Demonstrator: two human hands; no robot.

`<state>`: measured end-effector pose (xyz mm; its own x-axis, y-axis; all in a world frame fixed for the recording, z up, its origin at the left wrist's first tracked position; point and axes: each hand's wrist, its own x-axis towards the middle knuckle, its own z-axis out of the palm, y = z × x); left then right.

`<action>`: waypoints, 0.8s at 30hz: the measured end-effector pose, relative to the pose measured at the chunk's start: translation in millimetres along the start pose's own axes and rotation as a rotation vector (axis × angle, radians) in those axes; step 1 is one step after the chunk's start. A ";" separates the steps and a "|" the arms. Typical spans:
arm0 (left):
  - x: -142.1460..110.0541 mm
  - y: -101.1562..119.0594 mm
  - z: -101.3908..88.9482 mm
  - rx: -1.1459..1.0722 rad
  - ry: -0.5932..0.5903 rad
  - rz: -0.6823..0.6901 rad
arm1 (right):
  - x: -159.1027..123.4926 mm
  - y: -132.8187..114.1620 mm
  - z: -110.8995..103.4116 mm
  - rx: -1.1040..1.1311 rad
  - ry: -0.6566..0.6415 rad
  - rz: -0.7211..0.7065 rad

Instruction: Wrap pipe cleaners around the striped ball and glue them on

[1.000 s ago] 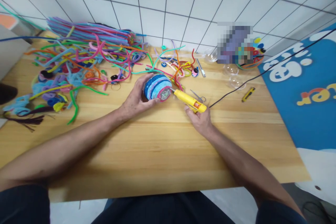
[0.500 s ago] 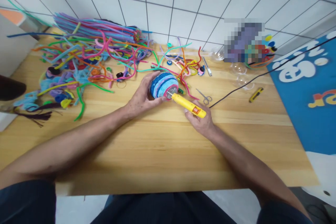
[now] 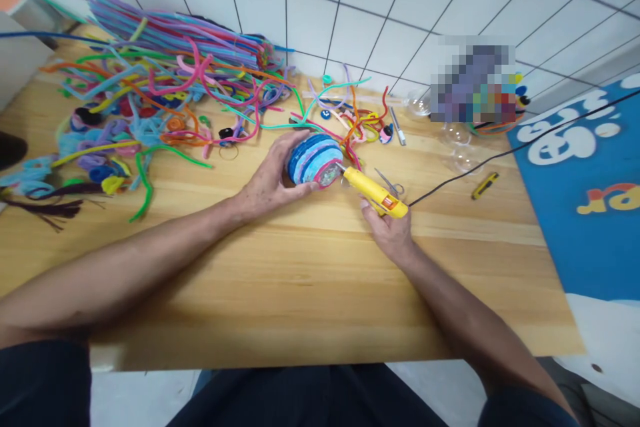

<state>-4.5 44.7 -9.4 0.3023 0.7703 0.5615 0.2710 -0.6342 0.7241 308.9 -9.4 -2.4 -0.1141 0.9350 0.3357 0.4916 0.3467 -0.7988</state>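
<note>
My left hand (image 3: 277, 177) is wrapped around a ball (image 3: 316, 159) banded in dark blue, light blue and pink pipe cleaners. A clear, uncovered patch shows at the ball's lower right. In my right hand (image 3: 393, 227) is a yellow hot glue gun (image 3: 374, 191), its metal nozzle pointing at the ball's right side close to the pink band. Whether the nozzle touches the ball I cannot tell. A black cord (image 3: 465, 172) runs from near the gun toward the upper right. Small scissors (image 3: 390, 182) lie just behind the gun.
Loose pipe cleaners (image 3: 150, 90) cover the table's left, with a long bundle (image 3: 180, 30) against the tiled wall. Clear plastic balls (image 3: 457, 147) and a yellow utility knife (image 3: 485, 185) lie to the right. A silver pen-like tool (image 3: 398, 127) lies at the back.
The glue gun has shifted right, and its nozzle has moved from the clear patch to the ball's right edge. My left hand still holds the ball. The view has shifted slightly.
</note>
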 end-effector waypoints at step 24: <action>1.4 3.9 0.8 0.020 0.028 -0.011 | -1.1 -2.6 -1.3 -0.011 0.011 -0.001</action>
<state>-2.3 43.2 -6.0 0.2738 0.7789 0.5643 0.2923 -0.6263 0.7227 308.9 -11.4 0.0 -0.1053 0.9340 0.3414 0.5014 0.3463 -0.7929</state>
